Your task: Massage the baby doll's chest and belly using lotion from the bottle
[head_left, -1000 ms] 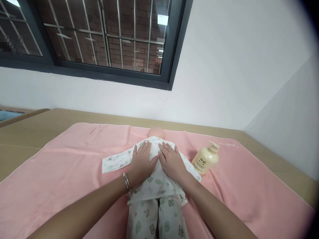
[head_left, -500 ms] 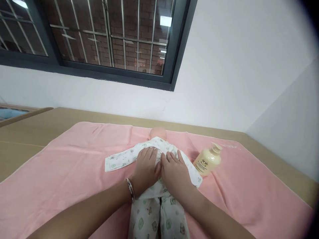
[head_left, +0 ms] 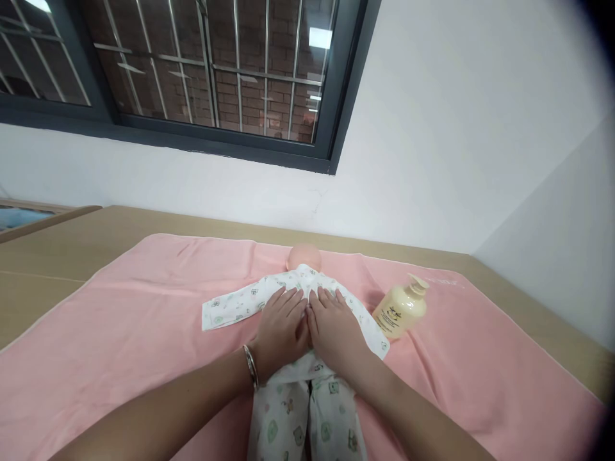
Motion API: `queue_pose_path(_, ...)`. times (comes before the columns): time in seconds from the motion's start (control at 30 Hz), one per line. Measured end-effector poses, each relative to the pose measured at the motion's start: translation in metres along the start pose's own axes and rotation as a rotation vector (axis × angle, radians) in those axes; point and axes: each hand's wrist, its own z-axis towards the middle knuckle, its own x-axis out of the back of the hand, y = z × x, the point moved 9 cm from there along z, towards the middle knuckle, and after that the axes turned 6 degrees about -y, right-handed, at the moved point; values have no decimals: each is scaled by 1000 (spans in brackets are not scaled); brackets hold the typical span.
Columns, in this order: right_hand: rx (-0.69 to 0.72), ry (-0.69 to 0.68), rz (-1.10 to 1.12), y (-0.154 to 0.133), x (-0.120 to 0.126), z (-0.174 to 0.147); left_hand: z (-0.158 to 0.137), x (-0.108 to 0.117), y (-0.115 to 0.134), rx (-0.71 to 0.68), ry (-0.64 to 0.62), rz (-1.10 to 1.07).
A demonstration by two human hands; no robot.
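My left hand (head_left: 282, 326) and right hand (head_left: 339, 330) lie flat, clasping nothing, on the torso of the doll (head_left: 300, 370) at the frame's lower centre. I judge it light and firm beneath soft, slippery cloth, better held under the shoulders than by the loose sleeve (head_left: 230, 310) left of centre.

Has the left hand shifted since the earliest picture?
Yes: the left hand has moved toward the person's body, farther from the window frame.
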Motion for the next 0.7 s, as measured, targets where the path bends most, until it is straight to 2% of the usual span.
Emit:
queue_pose_path(0.1, -3, 16, 41, 3, 3, 2, 2, -5, -12, 74, -22, -9)
queue_pose_path(0.23, -40, 25, 135, 30, -11, 22, 7, -25, -33, 181, -133, 68)
queue_pose_path(0.37, -27, 25, 200, 42, -23, 33, 9, -24, -26, 98, -109, 96)
queue_pose_path(0.53, -48, 50, 137, 25, -11, 20, 7, -2, -4, -20, 3, 65)
queue_pose_path(0.7, 20, 77, 18, 3, 6, 5, 7, -3, -12, 69, -31, 13)
